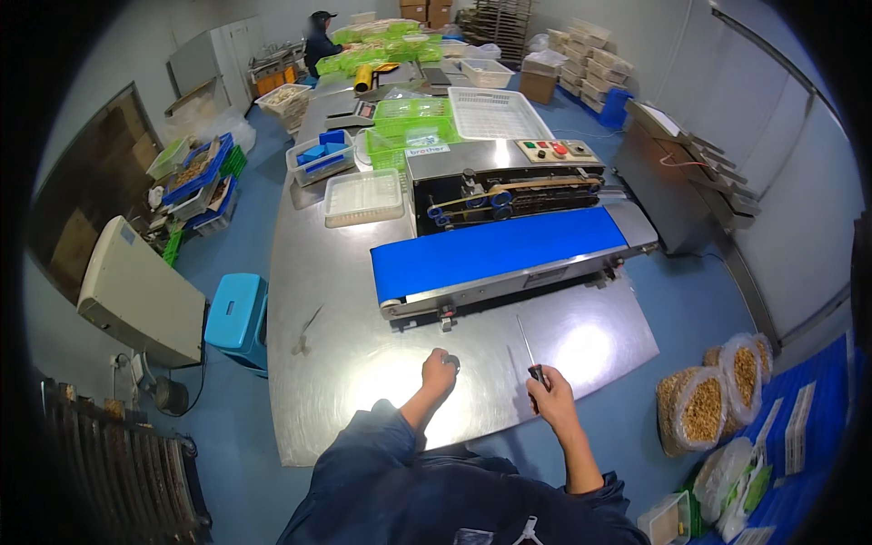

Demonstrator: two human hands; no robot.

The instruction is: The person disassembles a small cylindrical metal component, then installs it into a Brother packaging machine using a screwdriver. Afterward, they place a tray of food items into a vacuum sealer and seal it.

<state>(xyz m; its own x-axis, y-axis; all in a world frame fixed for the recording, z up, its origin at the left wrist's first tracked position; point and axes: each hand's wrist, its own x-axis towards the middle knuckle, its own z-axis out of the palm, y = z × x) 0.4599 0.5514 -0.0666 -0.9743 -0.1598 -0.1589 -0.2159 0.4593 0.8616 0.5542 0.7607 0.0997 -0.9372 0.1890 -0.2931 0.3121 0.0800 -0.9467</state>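
Observation:
My right hand (555, 400) is closed around the dark handle of a screwdriver (526, 341), whose long thin shaft points away from me over the steel table (354, 363). Left of it, my left hand (438, 372) is closed on a small dark round piece (453, 362), too small to name. Beyond both hands stands a steel sealing machine (500, 163) with a blue conveyor belt (500, 250) along its near side. Belts and blue pulleys show in its uncovered front. Neither hand touches the machine.
White tubs (363, 197), green baskets (409, 113) and a large white crate (500, 113) stand behind the machine. A blue stool (238, 309) is at the left. Filled clear bags (699, 413) sit on the floor at right. A person (320, 44) works at the far end.

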